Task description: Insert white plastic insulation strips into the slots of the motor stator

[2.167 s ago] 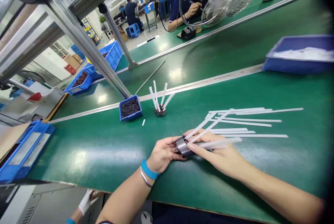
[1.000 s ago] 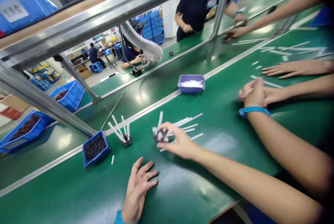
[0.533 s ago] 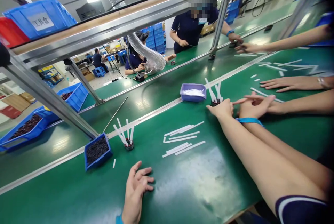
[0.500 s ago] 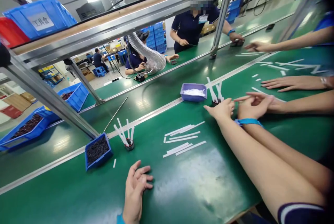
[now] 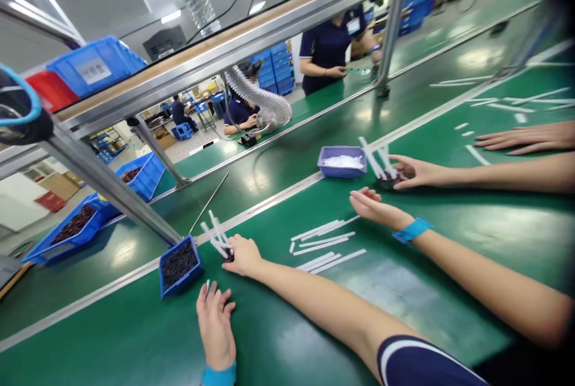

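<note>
My left hand [image 5: 216, 326], with a blue wristband, is palm up with its fingers apart, at the lower left over the green table [image 5: 135, 338]. A small white piece [image 5: 207, 284] shows just beyond its fingertips; whether they touch is unclear. My right hand [image 5: 242, 254] reaches in from the lower right, its fingers round the side of a small dark round holder [image 5: 230, 256]. Several white strips [image 5: 217, 232] stand tilted in that holder. To its left is a blue bin [image 5: 179, 263] of black pieces. More white strips [image 5: 326, 244] lie flat right of my right hand.
At the right, another person's hand [image 5: 411, 171] holds a second dark holder [image 5: 387, 182] with strips; a wristbanded hand [image 5: 380, 209] is nearer. A purple tray [image 5: 342, 162] of white pieces stands beside them. A metal frame post [image 5: 117, 185] slants down behind the blue bin.
My right hand has moved left from the second holder to the first and taken hold of it. A neighbour's hand now grips the second holder. My left hand has shifted left, towards the small white piece.
</note>
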A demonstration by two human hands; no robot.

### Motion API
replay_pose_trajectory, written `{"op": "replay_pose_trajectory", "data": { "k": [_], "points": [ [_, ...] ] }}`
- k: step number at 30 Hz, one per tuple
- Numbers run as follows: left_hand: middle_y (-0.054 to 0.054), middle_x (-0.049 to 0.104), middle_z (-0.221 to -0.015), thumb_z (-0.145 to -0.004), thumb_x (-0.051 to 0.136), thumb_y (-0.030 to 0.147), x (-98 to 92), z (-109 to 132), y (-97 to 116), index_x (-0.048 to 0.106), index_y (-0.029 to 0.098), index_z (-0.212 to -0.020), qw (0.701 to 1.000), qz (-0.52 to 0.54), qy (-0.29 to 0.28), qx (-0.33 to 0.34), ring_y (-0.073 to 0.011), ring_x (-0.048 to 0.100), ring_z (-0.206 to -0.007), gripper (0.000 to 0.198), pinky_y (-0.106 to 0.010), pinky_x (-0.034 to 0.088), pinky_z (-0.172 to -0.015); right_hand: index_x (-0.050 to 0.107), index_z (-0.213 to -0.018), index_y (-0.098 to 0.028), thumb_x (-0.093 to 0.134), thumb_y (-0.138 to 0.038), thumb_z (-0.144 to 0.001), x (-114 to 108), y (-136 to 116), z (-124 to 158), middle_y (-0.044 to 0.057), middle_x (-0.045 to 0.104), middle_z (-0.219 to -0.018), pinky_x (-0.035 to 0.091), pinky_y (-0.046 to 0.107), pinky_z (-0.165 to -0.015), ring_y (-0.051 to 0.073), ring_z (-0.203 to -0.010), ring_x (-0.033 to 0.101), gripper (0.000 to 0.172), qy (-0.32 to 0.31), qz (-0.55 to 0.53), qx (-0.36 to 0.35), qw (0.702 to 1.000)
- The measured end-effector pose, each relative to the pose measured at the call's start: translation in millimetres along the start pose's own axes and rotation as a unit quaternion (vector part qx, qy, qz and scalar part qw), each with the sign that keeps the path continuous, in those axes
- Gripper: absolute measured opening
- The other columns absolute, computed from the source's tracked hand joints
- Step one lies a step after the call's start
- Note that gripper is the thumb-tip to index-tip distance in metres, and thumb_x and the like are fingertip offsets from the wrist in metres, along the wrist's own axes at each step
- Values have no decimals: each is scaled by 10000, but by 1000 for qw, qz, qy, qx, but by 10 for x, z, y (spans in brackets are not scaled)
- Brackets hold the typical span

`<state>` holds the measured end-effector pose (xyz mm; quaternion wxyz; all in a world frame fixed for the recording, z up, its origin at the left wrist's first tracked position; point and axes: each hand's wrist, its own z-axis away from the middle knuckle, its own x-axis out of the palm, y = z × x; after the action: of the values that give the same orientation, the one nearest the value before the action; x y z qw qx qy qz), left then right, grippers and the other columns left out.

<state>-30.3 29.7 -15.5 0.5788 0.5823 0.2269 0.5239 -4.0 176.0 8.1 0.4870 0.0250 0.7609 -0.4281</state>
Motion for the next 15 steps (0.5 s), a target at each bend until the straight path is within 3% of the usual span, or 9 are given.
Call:
{"op": "replay_pose_trajectory", "data": {
  "k": [3, 5, 10, 13, 15],
  "points": [
    [-77, 500, -1322, -779, 621, 304, -11, 10, -15, 472, 265, -1167, 1000, -20, -20, -13, -111, 633, -799, 417, -209, 494, -592, 634, -842, -212, 819, -425, -516, -122, 106, -14, 5, 597, -861, 487, 299, -708, 177, -761, 593, 431, 35, -24, 0, 999],
    [-80, 493, -1337, -781, 622, 318, 12, 29, -32, 453, 267, -1201, 999, -41, -29, -15, -109, 629, -804, 455, -209, 494, -601, 639, -847, -233, 794, -446, -558, -374, 313, 28, -12, 600, -845, 485, 274, -708, 159, -764, 590, 391, 87, -42, 13, 995],
    [-118, 440, -1392, -760, 645, 388, 153, 92, -118, 407, 245, -1260, 986, -138, -89, -18, -192, 623, -986, 572, -267, 512, -708, 640, -944, -207, 666, -458, -719, -1485, 1203, 58, 50, 610, -906, 483, 352, -824, 223, -917, 585, 338, 261, -33, 155, 952],
    [-162, 393, -1423, -784, 599, 433, 286, 174, -201, 352, 218, -1307, 967, -205, -149, 13, -272, 539, -1179, 618, -358, 494, -880, 624, -993, -124, 652, -438, -740, -2161, 1697, 47, 125, 598, -964, 463, 392, -873, 273, -970, 576, 403, 342, -15, 286, 895],
    [-189, 345, -1455, -773, 595, 448, 401, 265, -263, 290, 187, -1363, 936, -280, -200, 74, -310, 437, -1287, 713, -440, 419, -1010, 583, -1072, -83, 689, -407, -714, -2475, 1936, 65, 173, 563, -1072, 449, 423, -897, 300, -1025, 553, 495, 384, -7, 363, 849]
  ]
}}
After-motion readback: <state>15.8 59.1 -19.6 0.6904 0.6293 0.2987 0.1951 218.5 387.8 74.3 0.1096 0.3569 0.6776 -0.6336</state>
